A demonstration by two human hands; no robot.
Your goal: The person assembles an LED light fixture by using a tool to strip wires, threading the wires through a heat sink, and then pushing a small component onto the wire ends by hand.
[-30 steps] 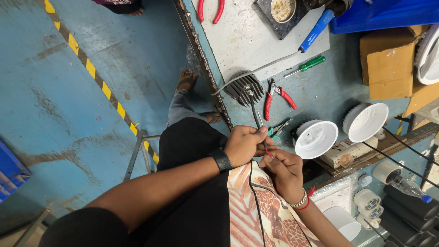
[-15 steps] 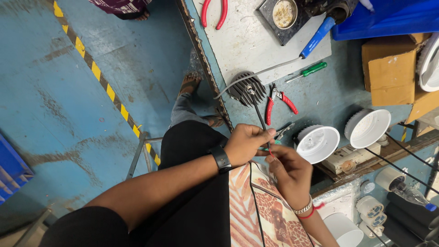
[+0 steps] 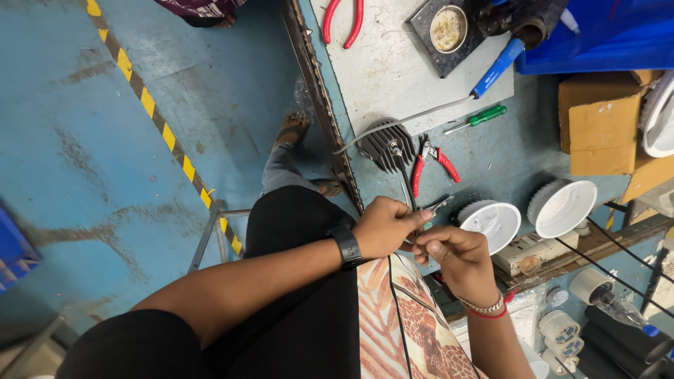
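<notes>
My left hand (image 3: 385, 226), with a black watch on the wrist, and my right hand (image 3: 456, 261), with a bracelet, meet at the bench edge over my lap. Both pinch the end of a thin dark wire (image 3: 406, 191) that runs down from a black finned heat sink (image 3: 385, 144) on the bench. A small metal tool tip (image 3: 441, 205) pokes out just above my fingers. What sits between the fingertips is hidden.
Red-handled cutters (image 3: 430, 160) lie beside the heat sink, with a green screwdriver (image 3: 484, 116) and a blue-handled tool (image 3: 497, 69) further up. Two white round lamp housings (image 3: 493, 223) (image 3: 565, 208), a cardboard box (image 3: 600, 123), red pliers (image 3: 341, 20) and tape rolls (image 3: 562, 328) crowd the bench.
Both hands stay joined on the wire; my right hand has slid slightly down and to the right. The view has drifted a little.
</notes>
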